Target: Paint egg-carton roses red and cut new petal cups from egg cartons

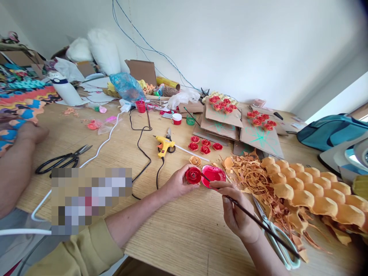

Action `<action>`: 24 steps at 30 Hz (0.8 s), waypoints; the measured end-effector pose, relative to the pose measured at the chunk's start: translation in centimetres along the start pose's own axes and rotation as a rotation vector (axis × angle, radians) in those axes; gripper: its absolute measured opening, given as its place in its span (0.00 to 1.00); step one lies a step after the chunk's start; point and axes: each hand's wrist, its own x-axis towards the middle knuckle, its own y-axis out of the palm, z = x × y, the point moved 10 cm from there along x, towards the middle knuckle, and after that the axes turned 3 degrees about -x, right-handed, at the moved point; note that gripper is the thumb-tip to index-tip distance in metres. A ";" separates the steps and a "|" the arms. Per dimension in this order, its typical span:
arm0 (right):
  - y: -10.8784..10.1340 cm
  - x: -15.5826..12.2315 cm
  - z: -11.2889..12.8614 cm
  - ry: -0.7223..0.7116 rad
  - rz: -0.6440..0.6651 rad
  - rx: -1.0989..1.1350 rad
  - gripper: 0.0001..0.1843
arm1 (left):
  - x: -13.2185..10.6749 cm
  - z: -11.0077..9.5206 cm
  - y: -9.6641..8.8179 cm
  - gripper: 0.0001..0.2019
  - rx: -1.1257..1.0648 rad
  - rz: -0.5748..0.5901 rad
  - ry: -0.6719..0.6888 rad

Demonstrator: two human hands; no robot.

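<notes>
My left hand (181, 181) holds a red paper rose (193, 175) between thumb and fingers, its petals facing up. In my right hand (236, 209) is a long dark paintbrush (255, 219), its tip at the rose's right edge. Just behind the brush lies a shallow dish of red paint (215, 174). An unpainted orange rose (195, 160) sits beyond my left hand. Several finished-looking red roses (205, 143) stand behind it on the table. Light-green-handled scissors (277, 234) lie to the right, partly behind my right forearm.
A yellow glue gun (165, 146) with a black cord lies left of the roses. Orange scraps (253, 176) and an egg tray (313, 188) fill the right side. Black scissors (61, 159) lie left, near another person's arm (14, 172). Cardboard sheets (221, 128) with roses stand behind.
</notes>
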 end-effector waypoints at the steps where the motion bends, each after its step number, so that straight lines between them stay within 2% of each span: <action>1: 0.3 0.0 0.2 -0.018 0.033 -0.016 0.14 | 0.0 -0.1 0.0 0.25 0.001 0.000 0.007; 5: 0.5 -0.1 0.7 -0.076 0.097 -0.060 0.14 | 0.0 -0.2 -0.1 0.25 0.015 -0.004 0.004; 11: 0.2 -0.1 1.2 -0.113 0.089 -0.108 0.15 | -0.1 0.1 0.1 0.29 -0.024 0.001 -0.038; 16: 0.8 0.1 1.6 -0.147 0.133 -0.162 0.16 | -0.1 0.3 0.1 0.31 -0.063 0.006 -0.045; 24: 0.7 0.0 1.3 -0.113 0.157 -0.095 0.15 | 0.0 0.0 0.1 0.29 -0.037 0.011 -0.017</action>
